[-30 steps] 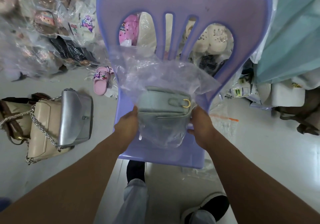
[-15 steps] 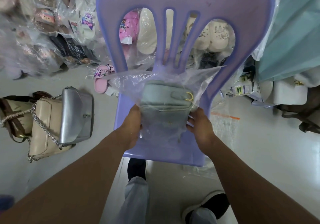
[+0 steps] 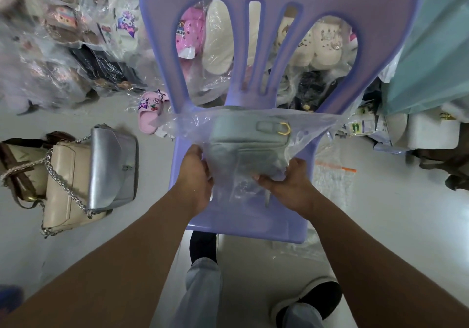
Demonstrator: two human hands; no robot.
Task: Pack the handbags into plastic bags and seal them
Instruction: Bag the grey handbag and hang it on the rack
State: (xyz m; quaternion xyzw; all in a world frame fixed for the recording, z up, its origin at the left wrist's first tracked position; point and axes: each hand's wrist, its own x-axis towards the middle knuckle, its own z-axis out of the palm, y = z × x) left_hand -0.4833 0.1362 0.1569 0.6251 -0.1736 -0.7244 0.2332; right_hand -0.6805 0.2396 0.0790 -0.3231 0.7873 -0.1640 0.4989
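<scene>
Head view. We log one pale grey-green handbag (image 3: 248,144) already inside a clear plastic bag (image 3: 313,131), lying on the seat of a lilac chair (image 3: 241,226).

The left hand (image 3: 195,175) grips the left side of the package, fingers curled round it with the tips hidden underneath. The right hand (image 3: 286,183) holds the near right corner, thumb pinching the film against the handbag; we cannot tell how its other fingers lie.

The plastic bag's far edge is stretched wide towards the chair back. We see no closed seal, so we judge insertion done and sealing pending.

On the floor to the left lie a silver handbag (image 3: 111,165), a beige handbag (image 3: 66,183) with a chain and a brown handbag (image 3: 15,165), all unwrapped. We judge that most of the task remains. Spare bags (image 3: 332,183) lie right of the chair.
</scene>
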